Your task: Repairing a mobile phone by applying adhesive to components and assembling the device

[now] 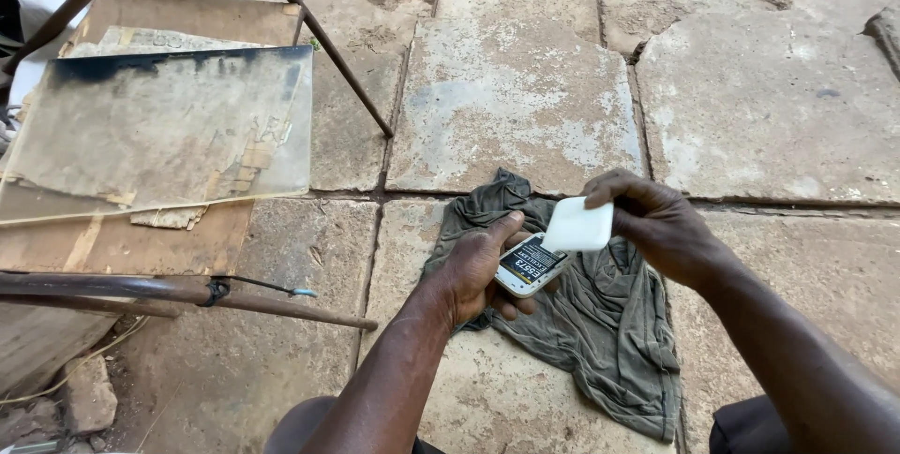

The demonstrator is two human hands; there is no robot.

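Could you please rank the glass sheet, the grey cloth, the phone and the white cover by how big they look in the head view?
1. Glass sheet
2. Grey cloth
3. Phone and white cover: look alike, each partly hidden by a hand.

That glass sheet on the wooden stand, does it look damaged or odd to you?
Yes. The glass sheet lies askew and overhangs the wooden stand. It is grimy, with a blackened top edge and peeling paper scraps beneath it. Its corners look whole; no cracks are visible.

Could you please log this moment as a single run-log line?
left hand: holds opened phone | right hand: holds white back cover above it | below: grey cloth on stone paving
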